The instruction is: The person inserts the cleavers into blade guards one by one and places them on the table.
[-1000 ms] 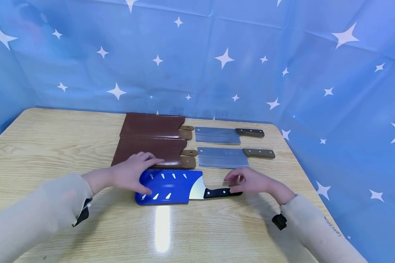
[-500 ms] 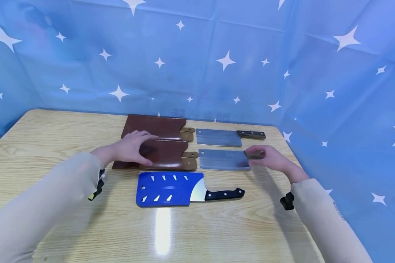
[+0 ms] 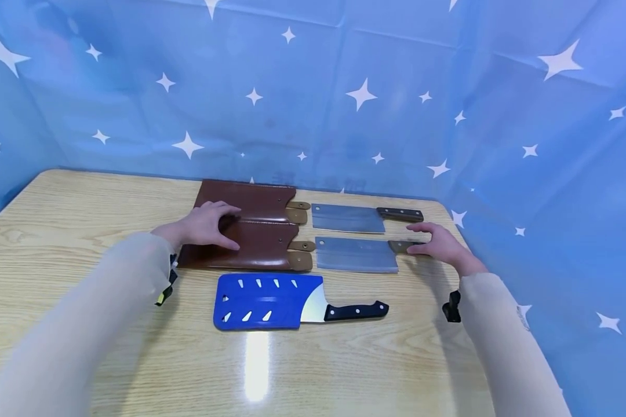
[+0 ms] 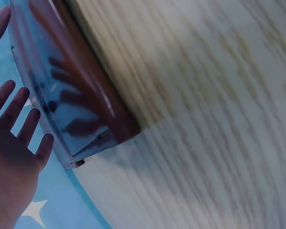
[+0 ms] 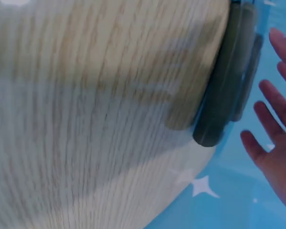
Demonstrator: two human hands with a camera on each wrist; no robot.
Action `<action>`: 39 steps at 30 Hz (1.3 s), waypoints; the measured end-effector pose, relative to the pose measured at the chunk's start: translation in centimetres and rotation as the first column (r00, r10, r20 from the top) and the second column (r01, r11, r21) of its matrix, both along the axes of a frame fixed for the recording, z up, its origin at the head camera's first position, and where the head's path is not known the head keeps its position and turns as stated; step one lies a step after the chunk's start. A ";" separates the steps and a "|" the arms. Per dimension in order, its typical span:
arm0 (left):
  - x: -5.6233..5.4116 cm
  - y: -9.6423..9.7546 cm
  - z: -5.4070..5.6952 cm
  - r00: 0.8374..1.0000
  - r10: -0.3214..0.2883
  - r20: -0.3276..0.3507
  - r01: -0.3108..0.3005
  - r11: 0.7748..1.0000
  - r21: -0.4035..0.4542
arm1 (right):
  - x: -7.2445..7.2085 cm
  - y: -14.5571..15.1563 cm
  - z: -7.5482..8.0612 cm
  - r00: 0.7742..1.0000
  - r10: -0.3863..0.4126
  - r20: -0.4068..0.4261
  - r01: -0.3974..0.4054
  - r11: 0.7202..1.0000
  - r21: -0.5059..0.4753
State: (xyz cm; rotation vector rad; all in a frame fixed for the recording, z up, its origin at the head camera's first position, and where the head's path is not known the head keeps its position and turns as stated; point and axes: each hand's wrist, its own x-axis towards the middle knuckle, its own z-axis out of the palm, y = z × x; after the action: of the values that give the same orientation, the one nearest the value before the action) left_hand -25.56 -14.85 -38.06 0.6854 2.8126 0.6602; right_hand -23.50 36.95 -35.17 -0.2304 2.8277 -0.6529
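Over the two brown leather sheaths, my left hand point(image 3: 206, 223) hovers with thumb and fingers spread; the left wrist view shows its fingers point(image 4: 26, 117) apart from the glossy near sheath point(image 4: 80, 90). The far sheath point(image 3: 250, 197) lies against the near one. By the handle of the near cleaver point(image 3: 355, 253) is my right hand point(image 3: 438, 243), covering the handle's end. Its fingers point(image 5: 275, 102) are loosely extended in the right wrist view, beside the handle point(image 5: 224, 81) and not wrapped round it. A second bare cleaver point(image 3: 346, 218) with a dark handle lies behind.
In front lies a black-handled cleaver point(image 3: 356, 311), its blade mostly inside a blue slotted guard point(image 3: 268, 301). All rest on a light wood table point(image 3: 370, 370). A blue star-patterned cloth point(image 3: 292, 116) hangs behind and to the right.
Both hands have left the blue-guarded cleaver and moved back, the left to the sheaths, the right to the near cleaver's handle. The right fingers, curled at that handle half a second ago, have opened.
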 end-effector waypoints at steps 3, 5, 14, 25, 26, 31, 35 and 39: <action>-0.2 0.0 -0.4 1.000 -0.004 -0.005 0.004 1.000 -0.023 | -0.5 0.2 -0.9 1.000 -0.002 0.005 0.002 1.000 0.022; -0.1 0.1 -0.5 1.000 -0.010 -0.010 0.010 0.999 -0.037 | -0.7 0.2 -1.4 1.000 -0.006 0.008 0.005 0.999 0.039; 0.3 -0.1 -1.2 0.996 -0.059 -0.060 0.053 0.995 -0.089 | -0.8 -0.1 -2.2 1.000 -0.008 0.027 0.008 1.000 -0.003; 1.5 0.1 -0.2 0.992 -0.129 0.014 0.129 0.968 -0.215 | -0.7 0.6 -2.2 1.000 0.028 -0.004 -0.028 0.999 -0.028; 1.6 0.1 0.0 0.990 -0.137 0.022 0.138 0.964 -0.226 | -0.6 0.7 -2.1 1.000 0.026 -0.003 -0.026 0.999 -0.028; 1.9 0.1 0.6 0.983 -0.174 0.049 0.181 0.955 -0.236 | 0.0 1.0 -2.0 1.000 -0.012 0.025 0.013 0.999 -0.033; 2.0 0.1 0.9 0.981 -0.184 0.060 0.193 0.953 -0.235 | 0.4 1.3 -1.7 0.998 -0.055 0.012 0.055 0.998 -0.042; 1.9 0.1 1.2 0.973 -0.178 0.148 0.213 0.940 -0.266 | 0.8 1.9 -1.3 0.997 -0.077 0.016 0.078 0.995 -0.064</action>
State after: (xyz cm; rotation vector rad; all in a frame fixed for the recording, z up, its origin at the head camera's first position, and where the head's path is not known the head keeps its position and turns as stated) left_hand -23.68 -14.79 -36.90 0.8242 2.6072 0.2505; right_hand -22.69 38.85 -36.46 -0.1271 2.8170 -0.7599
